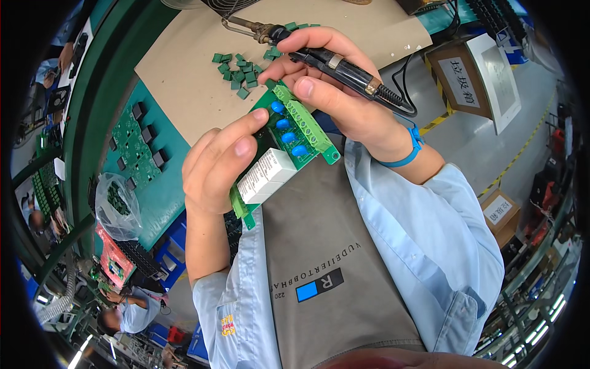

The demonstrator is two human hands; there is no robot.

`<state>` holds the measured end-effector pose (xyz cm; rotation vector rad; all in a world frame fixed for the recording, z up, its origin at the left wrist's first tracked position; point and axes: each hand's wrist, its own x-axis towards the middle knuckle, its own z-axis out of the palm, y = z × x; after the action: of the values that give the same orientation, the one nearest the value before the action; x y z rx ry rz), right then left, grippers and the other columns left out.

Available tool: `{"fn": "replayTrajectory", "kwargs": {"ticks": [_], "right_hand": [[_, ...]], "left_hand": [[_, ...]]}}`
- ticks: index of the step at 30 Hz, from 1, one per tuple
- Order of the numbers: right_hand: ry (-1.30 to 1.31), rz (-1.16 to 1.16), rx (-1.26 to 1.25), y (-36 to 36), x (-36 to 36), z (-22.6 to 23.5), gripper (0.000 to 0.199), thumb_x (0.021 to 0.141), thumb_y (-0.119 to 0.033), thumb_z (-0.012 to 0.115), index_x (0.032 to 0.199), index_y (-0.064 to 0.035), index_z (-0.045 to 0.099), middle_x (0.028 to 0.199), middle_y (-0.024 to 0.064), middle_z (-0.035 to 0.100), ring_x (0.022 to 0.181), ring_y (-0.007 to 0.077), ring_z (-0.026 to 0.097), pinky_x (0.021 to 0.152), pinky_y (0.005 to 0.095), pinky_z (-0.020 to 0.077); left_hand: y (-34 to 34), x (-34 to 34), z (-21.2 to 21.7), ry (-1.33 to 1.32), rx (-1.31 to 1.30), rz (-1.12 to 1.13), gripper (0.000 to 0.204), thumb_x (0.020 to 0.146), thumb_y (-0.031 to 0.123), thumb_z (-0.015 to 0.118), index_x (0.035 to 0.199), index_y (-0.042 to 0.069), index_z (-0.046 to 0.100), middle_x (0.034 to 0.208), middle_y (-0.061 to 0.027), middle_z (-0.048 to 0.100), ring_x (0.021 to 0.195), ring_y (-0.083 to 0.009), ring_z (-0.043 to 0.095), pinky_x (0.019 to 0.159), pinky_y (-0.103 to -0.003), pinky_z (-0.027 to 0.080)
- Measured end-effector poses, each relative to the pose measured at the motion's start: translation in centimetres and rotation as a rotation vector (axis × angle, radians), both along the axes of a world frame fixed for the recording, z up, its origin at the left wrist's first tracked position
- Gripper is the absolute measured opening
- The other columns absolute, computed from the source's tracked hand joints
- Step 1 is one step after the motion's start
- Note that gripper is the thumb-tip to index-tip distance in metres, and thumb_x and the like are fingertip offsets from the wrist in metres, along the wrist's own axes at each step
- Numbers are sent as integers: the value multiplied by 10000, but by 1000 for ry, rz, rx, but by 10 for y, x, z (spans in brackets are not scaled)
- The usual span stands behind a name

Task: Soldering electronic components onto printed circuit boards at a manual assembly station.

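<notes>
My left hand [215, 163] is closed on the left side of a green circuit board [301, 158], held tilted above my lap. The board carries a white block of relays [268, 176], several blue disc components [289, 136] and a long light-green terminal block [304, 120] along its right edge. My right hand [344, 80] grips a black soldering iron [344, 71] with metal clamps on its handle; its metal tip end points to the upper left. The right thumb and fingers are also at the terminal block's upper end. Whether they press on it I cannot tell.
Small green blocks [243, 75] lie loose on a brown sheet [178, 67] over the green bench. More circuit boards [136, 144] and a clear bag of green parts [117, 206] sit at left. The iron's cord [402, 101] loops near my wrist. A cardboard box [458, 80] stands at right.
</notes>
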<state>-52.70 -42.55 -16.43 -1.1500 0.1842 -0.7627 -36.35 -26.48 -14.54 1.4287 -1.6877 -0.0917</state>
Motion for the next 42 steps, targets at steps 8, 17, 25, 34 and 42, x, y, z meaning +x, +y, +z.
{"fn": "replayTrajectory", "kwargs": {"ticks": [8, 17, 25, 34, 42], "right_hand": [[-3, 15, -7, 0, 2, 2, 437, 946, -39, 622, 1359, 22, 493, 1090, 239, 690, 1084, 311, 697, 909, 335, 557], [16, 10, 62, -4, 0, -7, 462, 969, -53, 576, 1406, 18, 444, 1101, 276, 682, 977, 289, 698, 850, 340, 564], [-30, -281, -170, -13, 2, -31, 538, 1021, -95, 575, 1489, -60, 313, 1092, 235, 713, 870, 239, 685, 808, 329, 569], [16, -435, -407, -25, -20, -52, 525, 997, -258, 710, 1384, -3, 462, 1095, 242, 708, 881, 278, 706, 804, 351, 578], [-22, -361, -472, -4, -16, -40, 469, 899, -199, 811, 1252, 25, 599, 1067, 222, 722, 868, 281, 703, 787, 350, 574]], "left_hand": [[2, 3, -6, 69, 56, 3, 198, 930, 61, 636, 1128, 58, 623, 1160, -221, 745, 774, -215, 656, 645, -281, 533], [-6, -4, 2, 122, -55, 46, 407, 912, 32, 701, 1270, 115, 527, 1195, -199, 720, 819, -261, 684, 710, -304, 561], [-9, -1, -38, 882, -110, 304, 680, 922, 86, 712, 1528, 82, 402, 1401, -187, 605, 1137, -300, 676, 979, -378, 553], [-1, 12, -46, 1662, -113, 193, 717, 958, 78, 651, 1590, 62, 314, 1457, -183, 550, 1260, -309, 613, 1056, -423, 516], [1, 12, -43, 1599, -164, 252, 717, 953, 61, 651, 1586, 67, 315, 1438, -181, 561, 1241, -300, 621, 1047, -430, 523]]}}
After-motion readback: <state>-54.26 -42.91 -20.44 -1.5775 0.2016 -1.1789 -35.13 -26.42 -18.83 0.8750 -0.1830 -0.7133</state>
